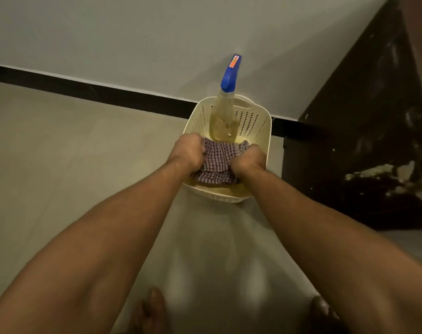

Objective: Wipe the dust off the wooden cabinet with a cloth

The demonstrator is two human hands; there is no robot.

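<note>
- Cloth (218, 160): small checks, purple & white, all bunched up. It sits in the near half of a cream basket (260, 119) w/ holes, on the floor (60, 145).
- Spray bottle (225, 116) w/ blue top stands in the basket at 12 o'clock from the cloth.
- Dark wooden cabinet (364, 141) is at 3 o'clock, w/ pale dusty marks.
- Left hand (189, 153) & right hand (249, 160): both arms reach straight down, fingers clenched on the cloth, one each side.
</note>
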